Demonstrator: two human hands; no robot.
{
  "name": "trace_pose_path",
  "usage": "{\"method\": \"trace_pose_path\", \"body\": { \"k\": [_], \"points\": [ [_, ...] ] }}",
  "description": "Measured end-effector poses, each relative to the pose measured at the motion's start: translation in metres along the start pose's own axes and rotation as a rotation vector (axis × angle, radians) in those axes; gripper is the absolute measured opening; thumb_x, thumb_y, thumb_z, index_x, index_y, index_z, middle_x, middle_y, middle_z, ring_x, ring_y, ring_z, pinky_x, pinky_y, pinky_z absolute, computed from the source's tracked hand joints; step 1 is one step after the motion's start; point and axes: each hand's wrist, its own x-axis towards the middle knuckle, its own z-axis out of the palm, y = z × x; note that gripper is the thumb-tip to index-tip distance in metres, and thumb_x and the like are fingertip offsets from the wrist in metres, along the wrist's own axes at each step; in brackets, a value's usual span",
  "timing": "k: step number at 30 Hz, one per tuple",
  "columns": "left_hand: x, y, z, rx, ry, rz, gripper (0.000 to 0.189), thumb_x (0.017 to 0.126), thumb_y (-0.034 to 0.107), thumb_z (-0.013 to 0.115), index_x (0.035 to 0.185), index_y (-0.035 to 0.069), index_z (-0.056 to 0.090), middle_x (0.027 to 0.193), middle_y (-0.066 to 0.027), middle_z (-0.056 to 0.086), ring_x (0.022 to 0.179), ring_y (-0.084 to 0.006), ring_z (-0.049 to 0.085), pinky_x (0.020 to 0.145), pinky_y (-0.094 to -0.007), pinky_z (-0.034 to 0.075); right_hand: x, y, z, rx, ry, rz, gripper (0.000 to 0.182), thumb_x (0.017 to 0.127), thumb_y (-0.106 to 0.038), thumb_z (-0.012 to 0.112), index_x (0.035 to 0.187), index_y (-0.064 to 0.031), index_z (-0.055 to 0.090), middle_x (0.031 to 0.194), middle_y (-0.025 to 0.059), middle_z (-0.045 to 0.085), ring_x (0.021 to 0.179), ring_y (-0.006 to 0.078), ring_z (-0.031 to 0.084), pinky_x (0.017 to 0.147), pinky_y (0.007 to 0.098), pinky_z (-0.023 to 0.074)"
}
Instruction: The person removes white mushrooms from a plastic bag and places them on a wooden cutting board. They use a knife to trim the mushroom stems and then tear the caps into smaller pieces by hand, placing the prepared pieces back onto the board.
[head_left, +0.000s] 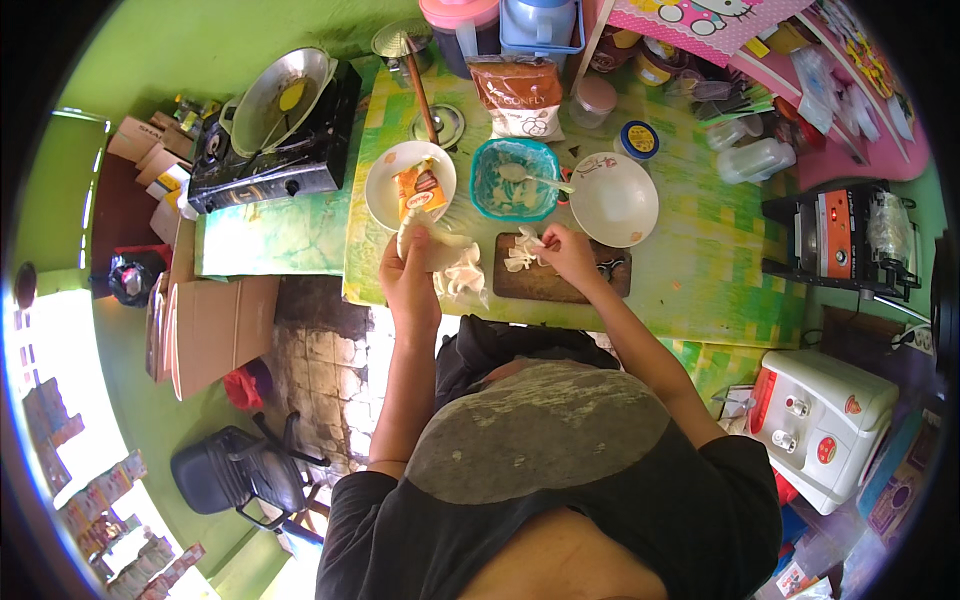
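My left hand (410, 281) grips a floppy pale sheet of what looks like dough or wrapper skin (442, 250), thumb on top. Beneath it, a crumpled pale heap of similar thin pieces (461, 277) lies on the table. Over a dark wooden cutting board (532, 288), my right hand (568, 256) has thumb and fingers pinched at a small pile of pale strips (520, 251). Dark scissor-like handles (611, 267) rest on the board's right part, partly behind my wrist. A teal bowl (480, 202) smeared with white paste holds a spoon (517, 173).
A white bowl (379, 187) with an orange packet (420, 191) stands at left, another white bowl (615, 199) at right. Behind are a flour-like bag (521, 101) and jars (592, 101). A wok (277, 112) sits on a gas stove (300, 169); a water dispenser (817, 427) stands right.
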Motion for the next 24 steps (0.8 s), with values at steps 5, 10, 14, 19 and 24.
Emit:
{"method": "trace_pose_path", "body": {
  "k": [5, 10, 14, 19, 24],
  "points": [
    [-0.007, -0.003, -0.002, 0.027, -0.025, -0.057, 0.028, 0.090, 0.018, 0.055, 0.107, -0.004, 0.056, 0.094, -0.0074, 0.061, 0.083, -0.0105, 0.058, 0.075, -0.0239, 0.046, 0.021, 0.031, 0.036, -0.010, -0.019, -0.127, 0.019, 0.071, -0.017, 0.070, 0.078, -0.0027, 0.059, 0.068, 0.0100, 0.063, 0.064, 0.0224, 0.062, 0.059, 0.0334, 0.0480],
    [-0.008, -0.001, -0.009, 0.052, -0.021, -0.066, 0.027, 0.090, 0.018, 0.055, 0.106, -0.004, 0.056, 0.095, -0.0071, 0.062, 0.085, -0.0103, 0.058, 0.075, -0.0236, 0.045, 0.026, 0.038, 0.049, -0.092, -0.096, -0.072, 0.017, 0.070, -0.017, 0.069, 0.078, -0.0036, 0.061, 0.069, 0.0106, 0.063, 0.065, 0.0237, 0.063, 0.060, 0.0351, 0.0480],
    [-0.010, 0.002, -0.013, 0.060, -0.014, -0.077, 0.027, 0.089, 0.017, 0.055, 0.105, -0.004, 0.057, 0.095, -0.0073, 0.062, 0.085, -0.0102, 0.057, 0.076, -0.0239, 0.045, 0.022, 0.029, 0.053, -0.110, -0.160, -0.102, 0.016, 0.069, -0.016, 0.070, 0.076, -0.0043, 0.062, 0.069, 0.0094, 0.063, 0.064, 0.0218, 0.062, 0.059, 0.0330, 0.0482],
    [-0.008, 0.000, -0.015, 0.065, -0.026, -0.090, 0.027, 0.089, 0.016, 0.056, 0.106, -0.004, 0.056, 0.095, -0.0076, 0.062, 0.085, -0.0106, 0.058, 0.076, -0.0241, 0.045, 0.008, 0.028, 0.076, -0.213, -0.251, -0.205, 0.015, 0.070, -0.018, 0.069, 0.076, -0.0066, 0.061, 0.069, 0.0087, 0.063, 0.064, 0.0240, 0.061, 0.058, 0.0360, 0.0468],
    [-0.007, -0.003, -0.017, 0.058, -0.022, -0.093, 0.026, 0.088, 0.016, 0.057, 0.105, -0.004, 0.057, 0.094, -0.0079, 0.062, 0.083, -0.0110, 0.058, 0.075, -0.0243, 0.046, -0.005, 0.030, 0.080, -0.357, -0.234, -0.328, 0.018, 0.068, -0.017, 0.069, 0.080, -0.0076, 0.058, 0.073, 0.0092, 0.061, 0.071, 0.0285, 0.060, 0.061, 0.0397, 0.0454]
  ]
}}
